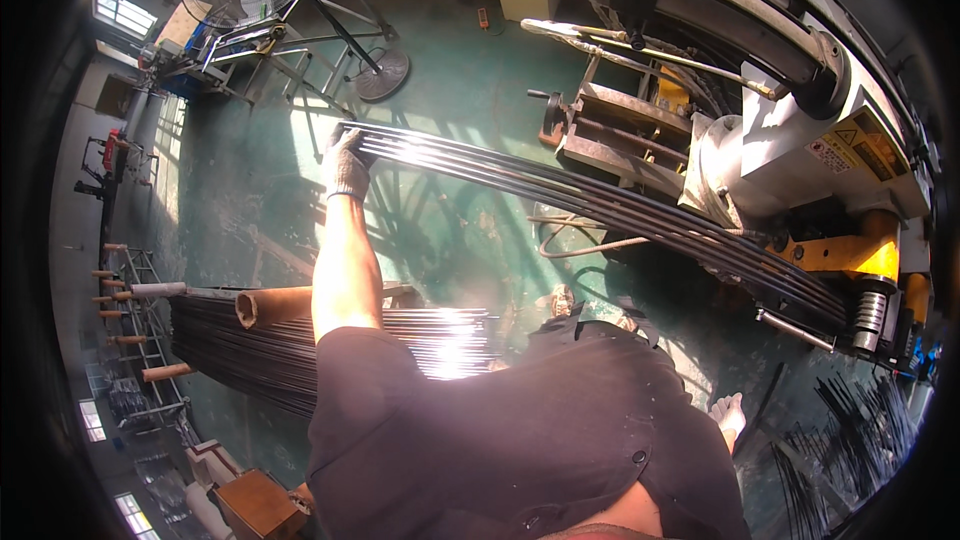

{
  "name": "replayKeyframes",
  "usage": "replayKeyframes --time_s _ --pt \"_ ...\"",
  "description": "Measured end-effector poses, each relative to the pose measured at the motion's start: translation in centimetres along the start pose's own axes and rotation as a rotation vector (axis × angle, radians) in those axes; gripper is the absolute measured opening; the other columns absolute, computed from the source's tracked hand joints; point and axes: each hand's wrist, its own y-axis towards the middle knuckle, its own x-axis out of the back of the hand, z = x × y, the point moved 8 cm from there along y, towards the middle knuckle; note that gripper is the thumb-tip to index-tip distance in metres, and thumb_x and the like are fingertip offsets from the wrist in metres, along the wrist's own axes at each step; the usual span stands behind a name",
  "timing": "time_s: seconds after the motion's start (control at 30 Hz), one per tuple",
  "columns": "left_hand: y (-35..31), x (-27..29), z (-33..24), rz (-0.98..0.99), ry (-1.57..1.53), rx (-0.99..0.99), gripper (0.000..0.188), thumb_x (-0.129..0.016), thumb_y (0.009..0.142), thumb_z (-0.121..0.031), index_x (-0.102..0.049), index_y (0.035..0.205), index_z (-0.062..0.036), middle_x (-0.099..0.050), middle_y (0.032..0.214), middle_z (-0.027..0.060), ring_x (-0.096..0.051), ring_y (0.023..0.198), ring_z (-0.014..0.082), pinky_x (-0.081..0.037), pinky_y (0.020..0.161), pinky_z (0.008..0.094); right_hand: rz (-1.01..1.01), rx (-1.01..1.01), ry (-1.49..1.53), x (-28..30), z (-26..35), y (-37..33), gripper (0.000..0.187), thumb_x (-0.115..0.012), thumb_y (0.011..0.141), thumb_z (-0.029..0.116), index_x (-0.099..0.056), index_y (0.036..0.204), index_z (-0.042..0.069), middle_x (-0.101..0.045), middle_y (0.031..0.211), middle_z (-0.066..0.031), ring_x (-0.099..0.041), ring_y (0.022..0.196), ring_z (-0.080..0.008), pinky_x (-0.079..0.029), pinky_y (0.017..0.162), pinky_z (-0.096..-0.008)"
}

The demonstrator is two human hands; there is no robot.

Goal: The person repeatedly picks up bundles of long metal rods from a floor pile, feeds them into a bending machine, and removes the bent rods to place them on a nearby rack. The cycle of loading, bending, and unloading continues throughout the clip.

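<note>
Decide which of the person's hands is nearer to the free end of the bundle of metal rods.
Left. The gloved left hand grips the bundle of metal rods at its free end. The right hand is not in view.

The green workshop floor [470,90] carries a bending machine [800,140], a stack of thin steel rods [300,350] and a standing fan [330,20].

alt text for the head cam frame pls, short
A gloved left hand grips the free end of a bundle of long dark metal rods, whose other end runs into a grey and yellow machine. More rods lie stacked below on the green floor.
</note>
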Motion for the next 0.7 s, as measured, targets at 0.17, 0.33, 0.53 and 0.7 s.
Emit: replayKeyframes --time_s 0.17,0.33,0.53,0.7 --pt "2.3 -0.5 0.5 -0.049 -0.054 -0.015 0.029 -0.057 0.109 -0.025 -0.058 0.131 -0.0044 -0.069 0.105 0.0096 -0.070 0.091 0.0214 -0.064 0.077 0.0392 0.024 0.070 0.073 -2.4 2.0 -0.4 0.047 -0.056 0.109 0.043 -0.048 0.069 0.019 -0.038 0.062 0.0055 -0.037 0.051 -0.0107 -0.024 0.047 -0.0299" --pt "7.0 2.9 3.8 -0.054 -0.021 0.144 0.019 -0.055 0.108 -0.019 -0.064 0.112 -0.0030 -0.072 0.105 0.0129 -0.071 0.098 0.0305 -0.060 0.092 0.0464 -0.033 0.213 -0.050 -1.6 3.8 -0.3 0.037 -0.068 0.101 0.041 -0.069 0.100 0.005 -0.070 0.091 -0.0076 -0.065 0.074 -0.0193 -0.051 0.062 -0.0341" --pt "6.5 3.6 3.2 -0.188 0.083 0.180 0.031 -0.054 0.105 -0.010 -0.064 0.123 0.0130 -0.071 0.119 0.0259 -0.071 0.110 0.0364 -0.059 0.103 0.0462 -0.204 0.238 -0.096 -2.9 5.6 -4.9 0.033 -0.065 0.103 0.036 -0.068 0.083 0.010 -0.063 0.074 0.0015 -0.053 0.060 -0.0098 -0.041 0.054 -0.0278" --pt "11.1 7.2 3.7 -0.233 0.399 0.170 0.044 -0.057 0.103 -0.027 -0.070 0.126 0.0085 -0.073 0.126 0.0192 -0.071 0.110 0.0257 -0.054 0.098 0.0335 -0.255 0.200 -0.092 -1.4 2.4 -4.4 0.038 -0.066 0.103 0.037 -0.066 0.075 0.012 -0.060 0.068 0.0029 -0.052 0.057 -0.0095 -0.038 0.048 -0.0292"
